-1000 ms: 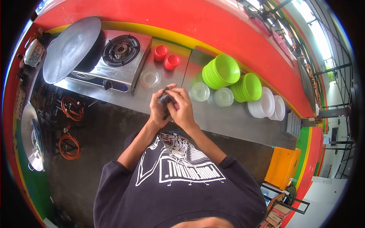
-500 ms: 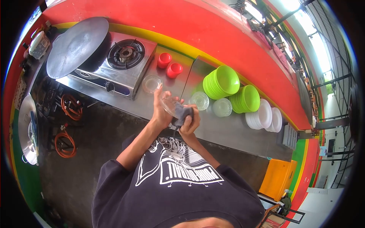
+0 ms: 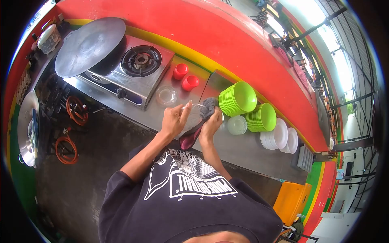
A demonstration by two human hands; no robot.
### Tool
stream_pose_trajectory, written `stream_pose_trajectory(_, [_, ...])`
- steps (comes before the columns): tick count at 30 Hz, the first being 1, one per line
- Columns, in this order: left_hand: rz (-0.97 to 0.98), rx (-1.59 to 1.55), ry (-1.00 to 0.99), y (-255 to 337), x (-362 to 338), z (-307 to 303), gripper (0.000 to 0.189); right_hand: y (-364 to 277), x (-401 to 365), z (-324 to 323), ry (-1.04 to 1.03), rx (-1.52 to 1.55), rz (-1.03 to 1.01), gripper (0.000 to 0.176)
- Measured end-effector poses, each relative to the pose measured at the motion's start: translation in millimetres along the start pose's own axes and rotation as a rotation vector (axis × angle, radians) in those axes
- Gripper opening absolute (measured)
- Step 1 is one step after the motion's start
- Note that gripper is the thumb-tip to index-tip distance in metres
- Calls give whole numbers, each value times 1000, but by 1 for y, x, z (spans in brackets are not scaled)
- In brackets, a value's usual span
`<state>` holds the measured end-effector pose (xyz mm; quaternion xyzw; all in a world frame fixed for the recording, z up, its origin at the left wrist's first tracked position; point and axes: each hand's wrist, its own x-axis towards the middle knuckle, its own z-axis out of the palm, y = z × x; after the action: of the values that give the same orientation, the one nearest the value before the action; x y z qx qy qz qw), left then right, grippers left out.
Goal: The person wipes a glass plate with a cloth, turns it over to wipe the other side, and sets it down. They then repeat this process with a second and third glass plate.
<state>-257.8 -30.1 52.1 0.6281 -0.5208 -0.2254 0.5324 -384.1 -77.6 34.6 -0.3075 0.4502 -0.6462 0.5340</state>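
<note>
My left hand (image 3: 175,120) grips a clear glass bowl (image 3: 194,116) by its left side, thumb and fingers at the rim. A dark grey and maroon cloth (image 3: 208,107) is bunched in my right hand (image 3: 212,124), which presses it against the bowl's right side; the maroon end hangs below. On the steel counter, a second clear bowl (image 3: 166,95) lies left of my hands, near two red cups (image 3: 180,71). Another clear bowl (image 3: 237,125) stands to the right, with one more partly hidden behind my right hand.
Stacked green bowls (image 3: 238,98) and white bowls (image 3: 274,134) stand along the red wall (image 3: 202,32). A gas stove (image 3: 142,60) with a large wok (image 3: 91,46) is at the left. An orange container (image 3: 292,202) sits below the counter's right end.
The bowl in my hands has turned to show its open round face. The cloth has moved up at its right, and its maroon part now hangs down. The view has shifted slightly.
</note>
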Motion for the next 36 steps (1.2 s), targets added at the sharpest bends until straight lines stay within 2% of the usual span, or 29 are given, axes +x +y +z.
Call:
stream_pose_trajectory(2, [70,80,-38,6,0,-1,50,-1,2,-3,-68,19,-18,28])
stream_pose_trajectory(5, [195,-108,80,5,-4,2,52,9,9,-4,-55,-29,-115,27])
stream_pose_trajectory(6, [156,-182,147,5,-8,7,52,13,12,-6,-32,-57,-159,26])
stream_pose_trajectory(8, [85,-330,277,0,-13,20,53,22,17,-2,50,168,-30,25])
stream_pose_trajectory(9, [26,-352,279,3,-13,25,53,20,17,0,89,282,34,25])
stream_pose_trajectory(11, [-105,-400,287,0,-14,29,55,22,10,2,40,198,-28,27])
stream_pose_trajectory(12, [-109,-314,246,-3,-14,26,54,22,5,2,14,153,-54,29])
stream_pose_trajectory(14, [-113,-141,161,-6,-10,18,53,7,-6,7,21,66,43,29])
stream_pose_trajectory(15, [-26,11,127,-6,-8,16,52,3,-9,8,27,25,91,29])
stream_pose_trajectory(16, [63,163,92,-1,-6,15,51,12,-6,1,11,-167,-81,30])
stream_pose_trajectory(17, [148,314,55,-1,-6,12,51,16,-6,-2,-34,-181,-86,30])
stream_pose_trajectory(19, [126,328,29,15,-2,8,49,13,-4,-5,-123,-204,-98,30])
stream_pose_trajectory(25, [-87,-6,22,16,-9,16,47,21,12,-4,112,277,314,31])
stream_pose_trajectory(26, [-117,-56,25,12,-13,18,46,30,18,-14,88,307,421,32])
stream_pose_trajectory(29, [-21,52,19,-2,-19,21,44,40,13,-17,114,209,378,32])
stream_pose_trajectory(32, [153,306,-82,1,-14,15,44,50,-3,-18,111,-278,36,30])
stream_pose_trajectory(35, [225,500,-250,18,-8,3,44,48,-18,-6,125,-113,-11,30])
stream_pose_trajectory(36, [239,509,-268,19,-7,1,45,50,-19,-7,96,-174,-74,30])
